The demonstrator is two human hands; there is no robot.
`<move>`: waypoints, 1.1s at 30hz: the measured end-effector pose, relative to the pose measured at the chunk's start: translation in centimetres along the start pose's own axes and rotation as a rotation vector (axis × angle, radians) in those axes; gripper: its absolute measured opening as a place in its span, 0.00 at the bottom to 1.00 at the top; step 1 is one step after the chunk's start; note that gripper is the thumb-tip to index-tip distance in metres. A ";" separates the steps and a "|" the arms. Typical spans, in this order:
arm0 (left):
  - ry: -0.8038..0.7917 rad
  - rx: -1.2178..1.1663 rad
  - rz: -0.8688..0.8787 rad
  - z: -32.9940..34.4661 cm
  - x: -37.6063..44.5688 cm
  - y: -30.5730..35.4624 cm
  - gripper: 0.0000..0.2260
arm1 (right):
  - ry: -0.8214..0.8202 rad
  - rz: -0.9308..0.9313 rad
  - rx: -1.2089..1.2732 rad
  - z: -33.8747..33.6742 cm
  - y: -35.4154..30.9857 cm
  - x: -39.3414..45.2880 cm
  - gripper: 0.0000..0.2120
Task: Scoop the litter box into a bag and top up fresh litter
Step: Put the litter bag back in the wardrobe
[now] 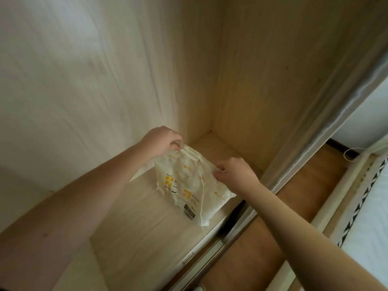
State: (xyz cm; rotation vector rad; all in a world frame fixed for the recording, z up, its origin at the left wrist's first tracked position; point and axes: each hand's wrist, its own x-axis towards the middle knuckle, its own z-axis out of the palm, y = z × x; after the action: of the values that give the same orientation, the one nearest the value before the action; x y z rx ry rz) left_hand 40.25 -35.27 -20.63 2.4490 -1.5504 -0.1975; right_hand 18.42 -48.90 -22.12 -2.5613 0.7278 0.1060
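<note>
A white plastic bag [190, 183] with yellow print and a small black label lies on the pale wooden floor of an open wardrobe [134, 223]. My left hand [161, 141] grips the bag's rolled top edge at its far left corner. My right hand [234, 172] pinches the same edge at the right corner. The bag's top is lifted slightly while its lower part rests on the wardrobe floor. No litter box or scoop is in view.
The wardrobe's side wall [84, 80] and back wall [262, 80] enclose the bag. A sliding door with a metal frame [315, 131] stands at the right, its track [201, 255] along the front. Beyond lie a brown wooden floor [262, 238] and a bed edge [361, 206].
</note>
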 end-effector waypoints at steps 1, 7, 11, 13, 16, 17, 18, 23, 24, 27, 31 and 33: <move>-0.002 0.004 -0.013 0.3 0.2 -0.8 0.07 | -0.011 -0.004 -0.005 0.6 -0.1 0.7 0.12; -0.142 0.134 -0.033 2.3 2.8 -4.1 0.08 | -0.078 0.017 -0.007 4.0 -0.4 4.9 0.11; -0.138 0.145 -0.031 5.6 4.0 -5.4 0.08 | -0.116 0.079 -0.014 6.1 0.0 7.2 0.11; -0.069 0.162 -0.042 7.3 4.2 -5.7 0.08 | -0.110 0.088 -0.039 6.7 -0.2 7.9 0.10; 0.045 0.216 -0.070 8.9 4.8 -5.9 0.13 | -0.077 0.084 -0.080 7.1 -0.9 8.9 0.10; 0.058 0.231 -0.076 9.1 5.0 -6.1 0.13 | -0.065 0.084 -0.082 7.3 -1.0 9.1 0.10; 0.060 0.243 -0.077 9.3 5.1 -6.2 0.13 | -0.053 0.086 -0.081 7.4 -1.0 9.2 0.09; 0.021 0.205 -0.067 9.6 5.3 -6.7 0.12 | 0.005 0.111 -0.096 7.3 -0.1 9.3 0.09; 0.041 0.190 -0.047 9.8 5.2 -6.6 0.13 | 0.028 0.105 -0.098 7.3 0.2 9.2 0.09; 0.097 0.229 0.016 10.0 4.1 -6.1 0.18 | 0.100 0.061 -0.150 7.8 1.2 9.0 0.16; 0.087 0.276 0.017 10.0 2.3 -4.9 0.25 | 0.170 0.025 -0.275 8.3 1.0 8.0 0.26; 0.003 0.250 -0.018 9.8 1.5 -4.0 0.26 | 0.197 0.002 -0.276 8.3 0.5 7.4 0.26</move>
State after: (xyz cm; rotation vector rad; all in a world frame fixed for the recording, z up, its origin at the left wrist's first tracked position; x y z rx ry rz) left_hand 42.02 -36.17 -31.12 2.6490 -1.6417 -0.0023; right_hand 24.93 -49.00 -31.12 -2.8639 0.8388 -0.0509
